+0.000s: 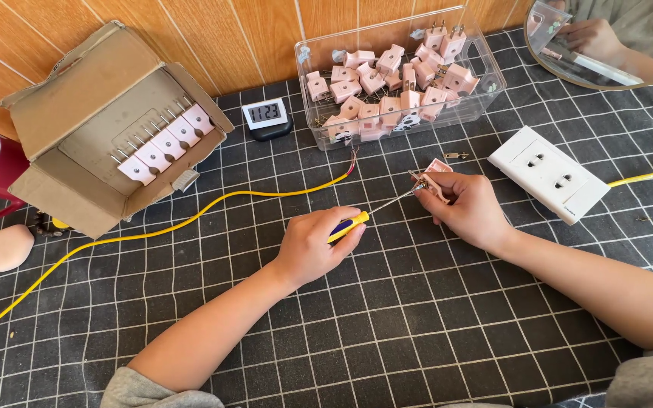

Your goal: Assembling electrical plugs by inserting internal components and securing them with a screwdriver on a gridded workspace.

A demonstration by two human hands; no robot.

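While the left hand (315, 243) wraps shut around the yellow and blue handle of a thin metal screwdriver (368, 214), the right hand (468, 208) pinches a small pink plastic plug (435, 175) between thumb and fingers. The plug sits at the top of the right hand, just past the fingertips, and the screwdriver's tip touches its side. It looks like the step in hand is turning a little screw in the plug. I cannot tell if the screw is going in or coming out.

Past both hands stands a clear plastic box full of pink plugs (398, 75). Just right of the right hand lies a white wall socket plate (549, 175). A long yellow wire (190, 215) runs off to the left of the left hand, and its bare end lies near the plug. Far left of the left hand, an open brown cardboard box (96, 125) holds a neat row of pink plugs. A tiny loose metal piece (455, 156) lies just above the right hand.

The next move, I think, needs a steady plug and the tip kept square in the screw, so it does not slip.
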